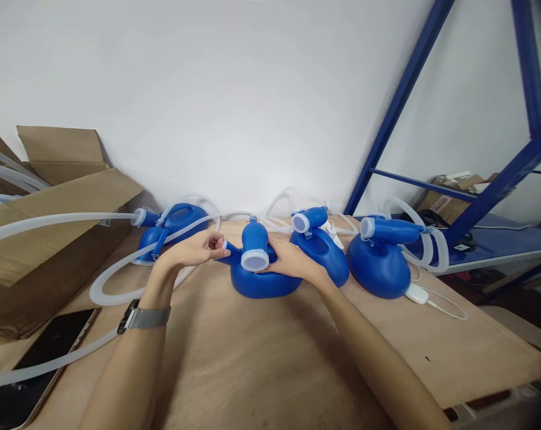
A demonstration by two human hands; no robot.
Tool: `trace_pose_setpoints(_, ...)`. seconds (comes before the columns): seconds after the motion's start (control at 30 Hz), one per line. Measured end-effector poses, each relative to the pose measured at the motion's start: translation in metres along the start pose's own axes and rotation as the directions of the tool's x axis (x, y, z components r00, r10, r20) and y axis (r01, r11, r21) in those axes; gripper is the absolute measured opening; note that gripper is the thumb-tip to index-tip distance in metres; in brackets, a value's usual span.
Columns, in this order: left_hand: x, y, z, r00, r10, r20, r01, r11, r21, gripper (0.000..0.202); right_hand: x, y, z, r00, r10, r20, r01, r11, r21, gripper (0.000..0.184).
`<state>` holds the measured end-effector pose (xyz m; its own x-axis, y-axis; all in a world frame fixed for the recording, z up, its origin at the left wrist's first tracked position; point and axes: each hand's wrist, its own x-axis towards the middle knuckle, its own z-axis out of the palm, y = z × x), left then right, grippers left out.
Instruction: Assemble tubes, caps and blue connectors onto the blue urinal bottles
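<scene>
In front of me on the table stands a blue plastic urinal bottle (266,285) with a side neck and a handle. A separate-looking blue funnel piece (255,239) with a white lid lies against its top, the lid facing me. My left hand (201,248) is closed in a pinch at the bottle's white-rimmed neck (229,253); the fingertips are partly hidden. My right hand (288,260) wraps round the handle side of the bottle, its thumb by the funnel piece. A watch (145,318) is on my left wrist.
Similar blue bottles stand right (319,254), far right (378,266) and back left (181,222), with clear tubes (113,292) looping between. An open cardboard box (68,239) and a tablet (51,352) lie left. A white plug-like device (417,293) and blue shelf frame (396,101) are right.
</scene>
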<state>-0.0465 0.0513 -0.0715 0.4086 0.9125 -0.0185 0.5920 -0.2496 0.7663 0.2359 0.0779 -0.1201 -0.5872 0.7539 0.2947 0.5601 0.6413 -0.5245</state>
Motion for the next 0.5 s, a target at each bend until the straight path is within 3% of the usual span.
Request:
trace_pose_setpoints(0.27,-0.009,-0.009,-0.008,1.0,0.007,0.01,-0.006,0.994,-0.111,0.044,0.0,0.006,-0.005,0.998,-0.041,0.04,0.042,0.999,-0.03,0.065)
trace_pose_setpoints(0.5,-0.012,-0.027,-0.017,0.989,-0.138,-0.052,0.143,0.985,0.096,0.044,-0.001,0.006,-0.006,0.999,-0.035,0.021,0.035,0.999,0.018,0.076)
